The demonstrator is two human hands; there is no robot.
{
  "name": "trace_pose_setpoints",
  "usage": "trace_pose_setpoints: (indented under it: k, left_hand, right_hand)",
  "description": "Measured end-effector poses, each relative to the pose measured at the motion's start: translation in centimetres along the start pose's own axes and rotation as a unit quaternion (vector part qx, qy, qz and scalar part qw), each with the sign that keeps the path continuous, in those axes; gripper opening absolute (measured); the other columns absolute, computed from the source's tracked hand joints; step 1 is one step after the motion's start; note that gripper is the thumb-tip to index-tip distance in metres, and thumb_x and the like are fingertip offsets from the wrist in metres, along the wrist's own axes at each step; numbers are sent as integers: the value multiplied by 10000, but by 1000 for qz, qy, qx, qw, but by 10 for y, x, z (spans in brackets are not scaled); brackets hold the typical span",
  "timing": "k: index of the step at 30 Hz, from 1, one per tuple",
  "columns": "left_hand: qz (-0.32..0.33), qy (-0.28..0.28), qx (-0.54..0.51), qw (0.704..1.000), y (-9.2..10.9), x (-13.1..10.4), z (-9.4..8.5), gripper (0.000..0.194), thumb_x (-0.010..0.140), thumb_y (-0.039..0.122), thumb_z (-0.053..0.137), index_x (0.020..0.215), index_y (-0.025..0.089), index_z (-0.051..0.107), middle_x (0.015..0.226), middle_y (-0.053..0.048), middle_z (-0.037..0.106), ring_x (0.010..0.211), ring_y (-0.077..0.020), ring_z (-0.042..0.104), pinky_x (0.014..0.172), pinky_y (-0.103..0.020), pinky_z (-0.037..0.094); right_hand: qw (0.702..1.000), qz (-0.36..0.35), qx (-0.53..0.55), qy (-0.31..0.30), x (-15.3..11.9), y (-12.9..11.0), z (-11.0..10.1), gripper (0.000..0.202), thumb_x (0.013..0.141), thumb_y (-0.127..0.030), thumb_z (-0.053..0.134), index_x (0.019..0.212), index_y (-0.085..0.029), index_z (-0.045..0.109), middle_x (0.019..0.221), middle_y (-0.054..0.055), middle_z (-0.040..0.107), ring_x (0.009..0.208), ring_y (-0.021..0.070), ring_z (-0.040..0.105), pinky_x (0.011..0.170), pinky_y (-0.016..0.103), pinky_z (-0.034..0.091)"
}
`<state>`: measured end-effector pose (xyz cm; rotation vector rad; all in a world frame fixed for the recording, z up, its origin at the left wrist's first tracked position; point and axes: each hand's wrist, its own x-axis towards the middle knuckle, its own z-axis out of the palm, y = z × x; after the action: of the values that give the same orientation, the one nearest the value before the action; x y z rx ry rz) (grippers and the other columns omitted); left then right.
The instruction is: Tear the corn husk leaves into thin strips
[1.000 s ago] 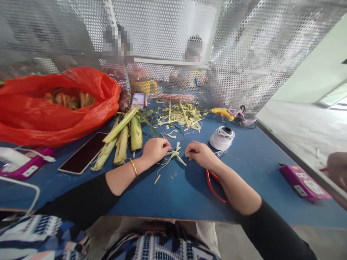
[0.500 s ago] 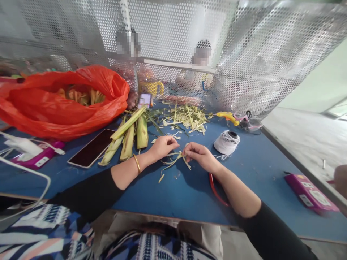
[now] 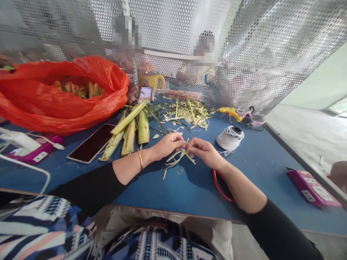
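Over the blue table, my left hand and my right hand nearly meet, the thumb and fingers of each pressed together. From my right fingertips hangs a small tied bunch of pale green plant strips, its loose ends spread below. My left fingers pinch right beside the top of the bunch; what lies between them is too thin to make out. A spool of white thread stands just beyond my right hand, loose thread at its base. Under my right forearm shows a red curved handle, the rest of it hidden.
Thick green stalks and a phone lie left of my hands. A red plastic bag holds plant pieces. Shredded strips, a yellow tool and a perforated metal screen are behind. Purple power strip at right.
My left fingertips have moved right and now sit close against my right fingertips at the top of the bunch. The whole view has shifted slightly.
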<state>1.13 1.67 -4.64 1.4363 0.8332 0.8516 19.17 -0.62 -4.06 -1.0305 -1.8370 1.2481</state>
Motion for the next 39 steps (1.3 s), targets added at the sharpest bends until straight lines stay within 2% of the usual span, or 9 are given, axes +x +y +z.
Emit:
trace_pose_setpoints:
  k: [5,11,16,22,26,31,35,39]
  left_hand:
    - [12,-5,53,999,-1,1,-3,114,763,208,565,660,172,531,583,48,526,511,-74,424,517,-217,328]
    - [9,29,52,998,-6,1,-2,112,744,213,590,655,168,540,578,48,530,529,-80,458,537,-219,349]
    - [9,65,65,996,-6,-2,0,102,749,223,611,671,164,580,581,38,551,542,-88,476,553,-224,363]
    - [29,102,74,992,-7,-3,2,90,727,224,636,665,161,621,617,29,586,577,-99,482,597,-238,385]
    - [31,97,65,993,-9,-3,5,86,715,232,639,675,156,641,647,12,620,605,-113,511,627,-254,401]
    - [28,105,52,993,-7,-4,9,112,702,240,641,625,164,615,586,33,576,573,-109,484,609,-251,384]
    - [25,114,59,991,-6,-4,9,120,695,245,653,611,166,620,588,25,590,578,-115,501,608,-255,384]
    - [46,112,74,990,-7,-3,8,72,679,225,656,630,174,643,631,9,635,620,-130,547,642,-263,410]
  right_hand:
    - [1000,9,-3,9,0,-4,-1,243,782,-395,640,710,-175,566,633,-28,555,576,100,511,610,265,435]
    - [996,32,57,53,1,-5,5,319,714,-475,701,706,-169,609,630,-10,614,567,111,559,620,281,470]
    - [992,49,79,90,2,-1,8,320,676,-469,731,683,-171,616,612,-9,631,552,110,578,596,267,470]
    - [995,55,62,48,3,2,4,275,680,-411,738,669,-171,605,622,-18,626,536,96,564,570,252,460]
    - [997,47,43,42,2,4,3,244,714,-378,711,691,-175,579,604,-36,605,510,83,550,534,234,445]
    - [995,56,69,42,1,6,8,248,707,-341,722,765,-196,529,571,-60,603,498,88,559,513,230,468]
    - [994,62,75,41,1,3,11,265,698,-336,733,866,-185,593,592,-51,626,514,93,572,528,237,486]
    - [993,87,67,33,0,-1,11,223,679,-352,751,718,-168,631,583,-34,629,499,80,552,531,231,477]
